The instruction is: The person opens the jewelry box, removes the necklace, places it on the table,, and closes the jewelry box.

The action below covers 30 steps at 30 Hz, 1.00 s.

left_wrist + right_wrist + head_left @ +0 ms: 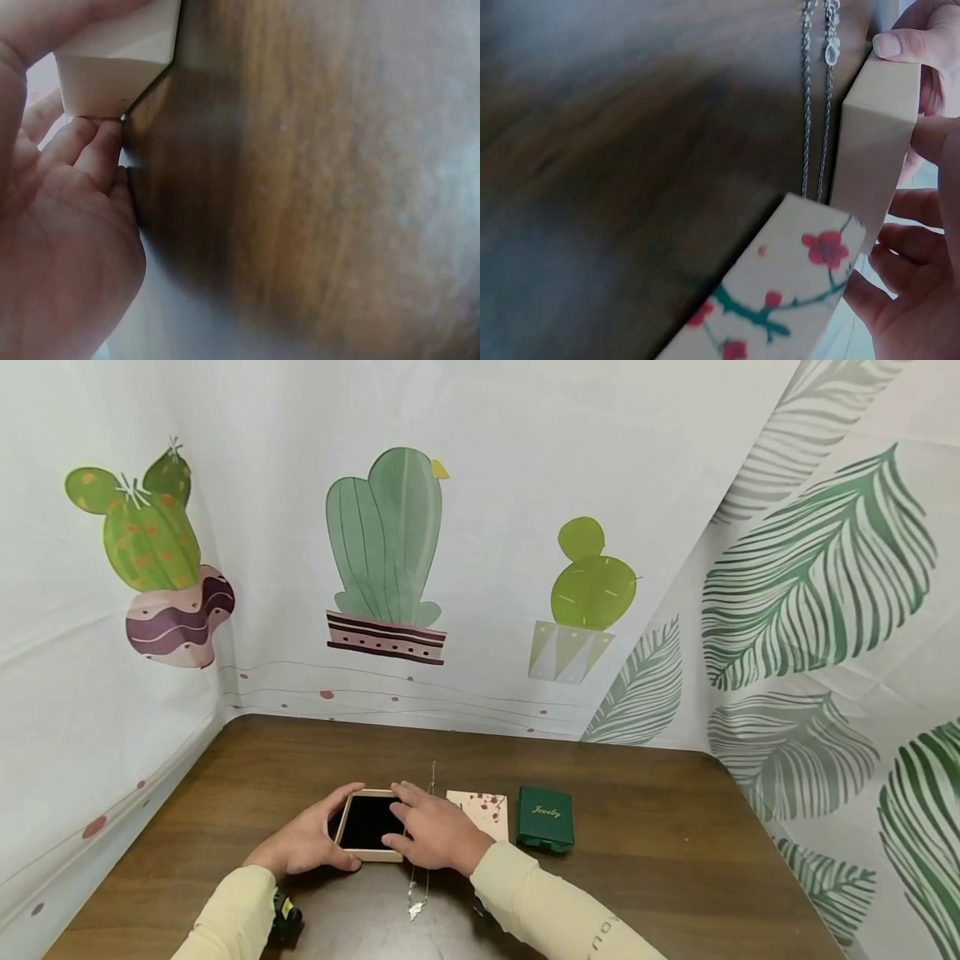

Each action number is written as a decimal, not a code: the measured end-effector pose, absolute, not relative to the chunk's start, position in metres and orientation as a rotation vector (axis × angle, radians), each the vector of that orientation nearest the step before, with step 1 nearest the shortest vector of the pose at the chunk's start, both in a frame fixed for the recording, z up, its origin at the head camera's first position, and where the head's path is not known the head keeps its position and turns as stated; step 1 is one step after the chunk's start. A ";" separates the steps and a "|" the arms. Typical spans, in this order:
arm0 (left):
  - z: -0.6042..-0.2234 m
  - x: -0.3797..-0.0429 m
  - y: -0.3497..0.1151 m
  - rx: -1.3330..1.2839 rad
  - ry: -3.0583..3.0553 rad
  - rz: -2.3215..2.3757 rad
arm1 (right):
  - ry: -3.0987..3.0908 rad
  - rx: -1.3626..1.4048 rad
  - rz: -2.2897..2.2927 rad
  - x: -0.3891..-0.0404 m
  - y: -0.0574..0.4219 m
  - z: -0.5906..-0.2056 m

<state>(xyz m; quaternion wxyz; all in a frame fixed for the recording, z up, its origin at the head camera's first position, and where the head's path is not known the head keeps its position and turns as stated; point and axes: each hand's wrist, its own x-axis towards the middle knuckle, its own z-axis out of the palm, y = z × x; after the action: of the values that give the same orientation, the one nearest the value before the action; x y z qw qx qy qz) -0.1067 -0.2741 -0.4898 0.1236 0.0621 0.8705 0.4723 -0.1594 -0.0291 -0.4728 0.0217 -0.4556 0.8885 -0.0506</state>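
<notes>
A small cream box [382, 856] with a black inside sits on the brown table. My left hand [311, 835] grips its left side, with fingers at the far corner and thumb at the near corner; in the left wrist view, fingertips touch the pale box wall [112, 82]. Over the box's right edge lies my right hand [442, 831], fingers loosely spread above the black inside; whether they press on it I cannot tell. A silver necklace [416, 908] lies just right of the box, partly hidden under the right hand. Its chain [807, 105] shows in the right wrist view.
A cream flat piece with red blossoms [487, 810] lies right of the right hand, partly covered by it. Beside it stands a dark green box [545, 817] lettered "Jewelry". A cactus-printed cloth [480, 568] hangs behind the brown table [675, 877].
</notes>
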 end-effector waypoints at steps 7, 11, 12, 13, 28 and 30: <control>-0.490 -0.107 -0.274 0.175 2.546 1.368 | 2.746 -1.432 -0.132 -0.164 -0.015 -0.467; -0.491 -0.107 -0.273 0.157 2.546 1.370 | 2.751 -1.414 -0.140 -0.168 -0.006 -0.462; -0.491 -0.107 -0.273 0.153 2.547 1.371 | 2.749 -1.404 -0.146 -0.169 -0.003 -0.461; -0.491 -0.107 -0.273 0.151 2.549 1.371 | 2.750 -1.394 -0.151 -0.170 0.000 -0.460; -0.488 -0.105 -0.272 0.121 2.612 1.300 | 2.701 -1.322 -0.053 -0.182 0.044 -0.451; -0.489 -0.105 -0.272 0.122 2.611 1.308 | 2.692 -1.299 -0.031 -0.182 0.049 -0.451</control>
<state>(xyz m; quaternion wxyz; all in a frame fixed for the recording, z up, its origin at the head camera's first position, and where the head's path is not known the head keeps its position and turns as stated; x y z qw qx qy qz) -0.1047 -0.2723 -0.4894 0.1093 0.0415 0.8880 0.4448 -0.1822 0.0488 -0.4512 0.0759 -0.4334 0.8980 -0.0104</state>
